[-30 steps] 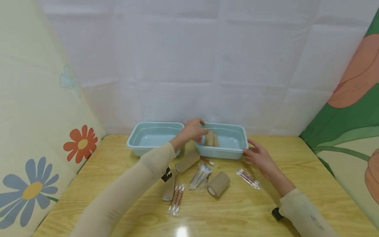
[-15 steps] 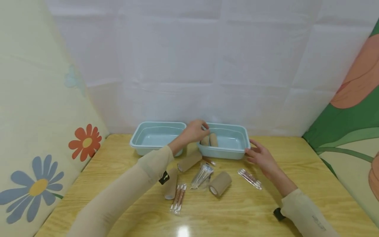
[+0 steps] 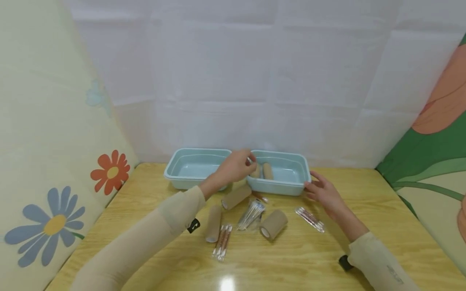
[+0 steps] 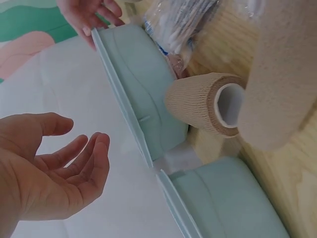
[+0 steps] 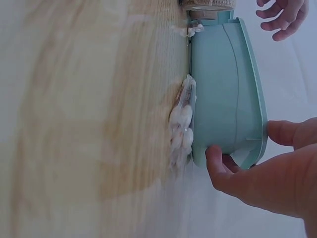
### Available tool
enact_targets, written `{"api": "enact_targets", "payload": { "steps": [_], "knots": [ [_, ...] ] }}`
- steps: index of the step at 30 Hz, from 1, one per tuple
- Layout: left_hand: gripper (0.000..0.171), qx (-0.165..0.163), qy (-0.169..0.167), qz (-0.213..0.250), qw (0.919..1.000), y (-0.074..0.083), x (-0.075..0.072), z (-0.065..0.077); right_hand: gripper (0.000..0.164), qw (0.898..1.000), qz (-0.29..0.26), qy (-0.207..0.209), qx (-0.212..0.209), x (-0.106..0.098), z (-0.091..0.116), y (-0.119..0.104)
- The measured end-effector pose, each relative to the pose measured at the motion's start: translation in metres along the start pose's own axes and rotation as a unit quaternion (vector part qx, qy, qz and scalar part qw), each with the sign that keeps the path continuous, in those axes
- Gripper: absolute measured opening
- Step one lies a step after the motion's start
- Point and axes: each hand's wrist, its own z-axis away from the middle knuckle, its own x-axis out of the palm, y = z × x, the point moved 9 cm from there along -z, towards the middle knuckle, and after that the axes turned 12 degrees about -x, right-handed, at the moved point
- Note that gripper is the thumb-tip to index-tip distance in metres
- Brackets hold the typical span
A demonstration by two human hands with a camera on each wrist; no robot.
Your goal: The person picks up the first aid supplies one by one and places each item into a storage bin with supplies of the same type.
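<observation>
Two light blue plastic tubs stand side by side at the back. My left hand (image 3: 236,166) is over the left end of the right tub (image 3: 278,188), its fingers loosely bent and nothing between them in the left wrist view. Inside that tub lie two beige bandage rolls (image 3: 267,171), the left one partly behind my fingers. My right hand (image 3: 325,197) grips the tub's right end, thumb on the rim and fingers at the outer wall (image 5: 218,94). Another bandage roll (image 3: 236,197) lies on the table just in front of the tubs, below my left hand.
The left tub (image 3: 198,178) stands behind my left forearm. On the wooden table (image 3: 276,266) lie two more bandage rolls (image 3: 274,224), a bag of white cotton swabs (image 3: 252,215) and packs of brown-stick swabs (image 3: 222,242). One swab pack (image 3: 309,219) is beside my right hand.
My left hand has drawn slightly left and back from the rolls in the right tub. Those rolls have shifted left, with a gap between them. My right hand keeps its grip.
</observation>
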Motion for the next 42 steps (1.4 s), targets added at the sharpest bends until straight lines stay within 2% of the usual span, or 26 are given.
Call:
{"api": "enact_targets", "payload": {
  "steps": [6,12,15,23,26,29,35,42],
  "knots": [
    [0.023,0.014,0.004,-0.019,0.9997,-0.002,0.005,0.013,0.068,1.000,0.001,-0.001,0.000,-0.001,-0.001,-0.001],
    [0.024,-0.005,-0.011,-0.018,0.9998,-0.015,0.017,0.024,0.068,1.000,0.000,-0.001,0.003,-0.002,0.000,-0.002],
    [0.027,-0.015,-0.010,-0.013,0.9998,-0.023,0.024,0.030,0.068,1.000,0.000,-0.001,0.004,-0.002,0.001,-0.003],
    [0.044,-0.013,-0.004,-0.016,0.9998,-0.037,0.042,0.044,0.067,1.000,0.004,-0.002,0.000,-0.002,0.001,-0.004],
    [0.050,-0.020,-0.007,-0.035,0.9992,-0.042,0.048,0.047,0.067,1.000,0.005,-0.003,-0.001,-0.002,0.001,-0.003],
    [0.056,-0.039,-0.027,-0.057,0.9973,-0.048,0.055,0.048,0.067,1.000,0.008,-0.005,-0.004,-0.003,0.001,-0.003],
    [0.070,-0.084,-0.063,-0.064,0.9924,-0.059,0.065,0.048,0.066,1.000,0.010,-0.008,-0.007,-0.003,0.001,-0.003],
    [0.068,-0.080,-0.059,-0.060,0.9933,-0.066,0.070,0.045,0.066,1.000,0.007,-0.005,-0.007,-0.003,0.001,-0.003]
  ]
}}
